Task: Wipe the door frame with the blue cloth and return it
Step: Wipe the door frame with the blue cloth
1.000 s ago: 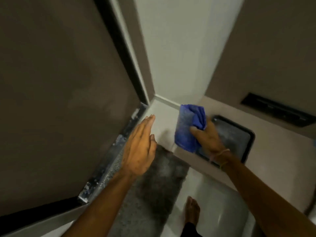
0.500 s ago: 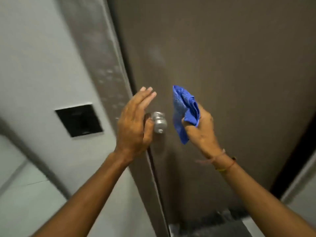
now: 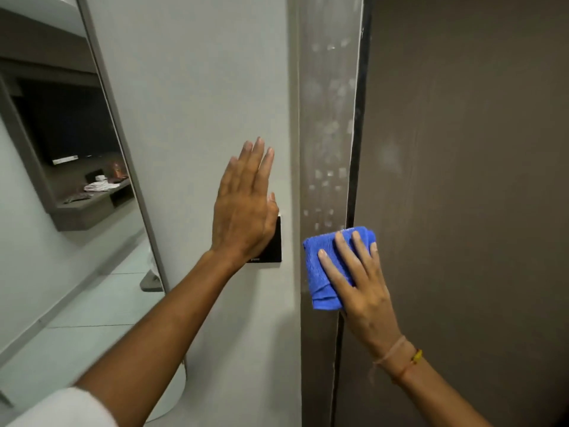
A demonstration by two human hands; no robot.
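Pressing the folded blue cloth (image 3: pixel 326 269) flat against the door frame (image 3: pixel 329 118) beside the door (image 3: pixel 462 180), the right hand (image 3: pixel 360 285) has its fingers spread over the fabric, pinning it. The left hand (image 3: pixel 243 204) rests open, fingers together, apparently on the wall (image 3: pixel 200 87) over a black wall plate (image 3: pixel 274 245). Pale smudges dot the frame above, so long, firm upward strokes should suit best.

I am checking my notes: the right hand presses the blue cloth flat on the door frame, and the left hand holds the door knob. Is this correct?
Not quite. In the head view the left hand holds no knob: it is open, fingers straight, in front of the wall over a black wall panel. The right hand does press the blue cloth flat on the door frame.
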